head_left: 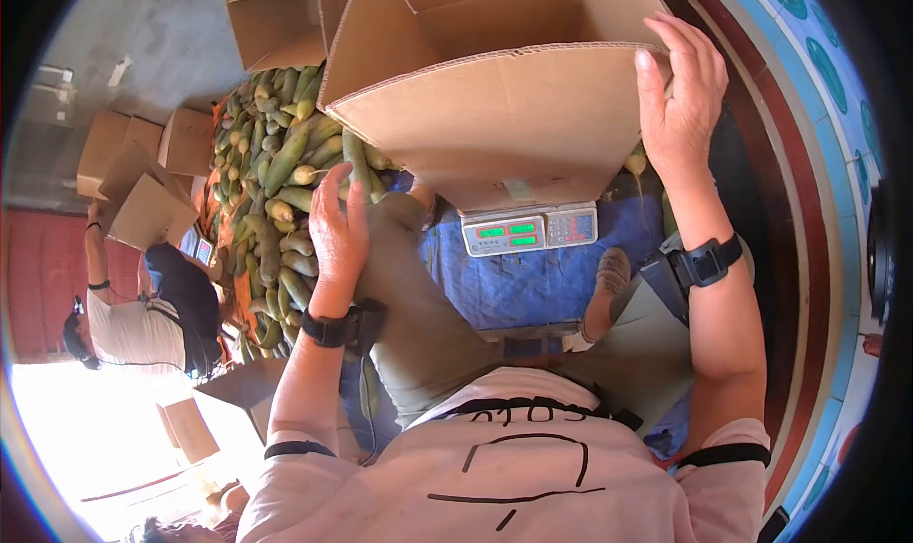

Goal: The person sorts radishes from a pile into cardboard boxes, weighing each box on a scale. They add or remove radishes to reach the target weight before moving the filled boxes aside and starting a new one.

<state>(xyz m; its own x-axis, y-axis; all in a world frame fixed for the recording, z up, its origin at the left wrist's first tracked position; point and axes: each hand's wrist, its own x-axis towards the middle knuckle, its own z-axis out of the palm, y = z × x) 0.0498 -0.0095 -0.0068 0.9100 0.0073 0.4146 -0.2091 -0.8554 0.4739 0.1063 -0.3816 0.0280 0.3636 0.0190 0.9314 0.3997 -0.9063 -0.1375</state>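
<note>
An open cardboard box (495, 115) stands on a digital scale (504, 231) in front of me, and its mouth shows bare cardboard inside. My right hand (683, 106) is at the box's right upper corner, touching it with fingers stretched and apart. Off the box's lower left side is my left hand (339, 229), raised and open with nothing in it. Close beyond that hand lies a large heap of long green radishes (283, 163). Green digits glow on the scale's displays.
Another open carton (276, 25) stands behind the heap. At left, a co-worker (143, 329) reaches to a box (152, 210), with more cartons around. Blue sheeting (504, 296) lies beneath the scale. A tiled wall (837, 96) curves along the right.
</note>
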